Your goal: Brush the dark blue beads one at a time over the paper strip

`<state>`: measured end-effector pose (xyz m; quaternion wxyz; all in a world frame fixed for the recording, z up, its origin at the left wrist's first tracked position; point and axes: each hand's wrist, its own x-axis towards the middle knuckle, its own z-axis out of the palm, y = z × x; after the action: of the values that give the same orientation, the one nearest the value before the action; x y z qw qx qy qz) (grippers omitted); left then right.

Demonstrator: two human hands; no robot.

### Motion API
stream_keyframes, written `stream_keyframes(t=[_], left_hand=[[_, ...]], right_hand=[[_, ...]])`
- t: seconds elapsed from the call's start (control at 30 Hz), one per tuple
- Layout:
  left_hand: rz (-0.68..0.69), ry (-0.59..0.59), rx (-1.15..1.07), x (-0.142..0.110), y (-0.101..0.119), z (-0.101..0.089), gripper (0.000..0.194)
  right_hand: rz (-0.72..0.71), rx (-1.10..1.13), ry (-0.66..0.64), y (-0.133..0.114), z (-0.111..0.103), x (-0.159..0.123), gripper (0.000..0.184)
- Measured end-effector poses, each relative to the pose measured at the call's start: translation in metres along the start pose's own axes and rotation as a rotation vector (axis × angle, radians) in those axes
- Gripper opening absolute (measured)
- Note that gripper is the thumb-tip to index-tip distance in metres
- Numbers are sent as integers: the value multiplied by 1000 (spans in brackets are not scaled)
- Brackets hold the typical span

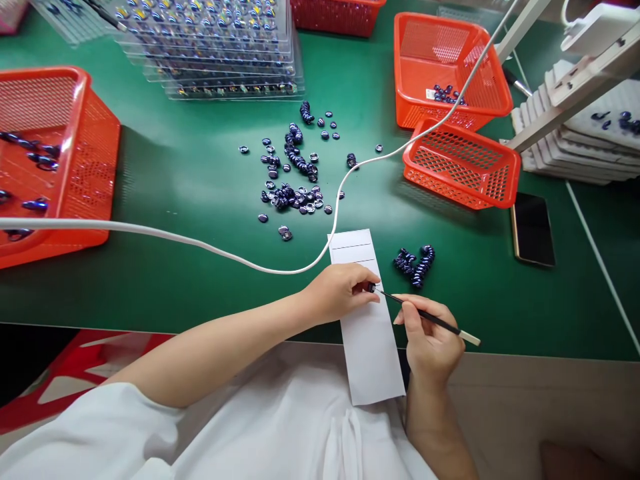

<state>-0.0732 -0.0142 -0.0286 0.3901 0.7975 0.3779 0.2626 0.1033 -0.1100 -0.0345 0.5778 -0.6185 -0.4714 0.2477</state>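
My left hand [340,290] is pinched shut on a small dark blue part [371,287] over a white paper strip [373,333] at the table's front edge. My right hand [429,337] grips a thin black stick [440,322] like a pen; its tip touches the small part. Just beyond the strip lies a curled stack of dark blue parts [416,263]. Several loose dark blue parts [295,180] are scattered further back on the green table [200,173].
Orange baskets stand at the left [75,167], back right [440,67] and tilted at the right [463,167]. A white cable [200,247] crosses the table. A phone [533,229] lies at the right. Clear trays of parts [215,47] are stacked at the back, white trays [585,133] far right.
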Motion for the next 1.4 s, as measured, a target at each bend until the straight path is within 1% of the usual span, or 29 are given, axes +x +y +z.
stream_keyframes(t=[0.2, 0.33, 0.67, 0.93, 1.13, 1.4], left_hand=[[19, -23, 12, 1, -1, 0, 23], [15, -34, 11, 0, -2, 1, 23], [-5, -64, 5, 1, -1, -1, 23], [6, -55, -7, 1, 1, -2, 23], [8, -44, -17, 0, -1, -1, 23], [9, -39, -1, 0, -1, -1, 22]], right_hand=[[7, -21, -4, -2, 1, 0, 7], [13, -16, 11, -3, 3, 0, 7], [8, 22, -8, -4, 3, 1, 6], [48, -9, -10, -2, 2, 2, 9], [63, -10, 29, -4, 3, 3, 7], [81, 8, 32, -5, 3, 4, 8]])
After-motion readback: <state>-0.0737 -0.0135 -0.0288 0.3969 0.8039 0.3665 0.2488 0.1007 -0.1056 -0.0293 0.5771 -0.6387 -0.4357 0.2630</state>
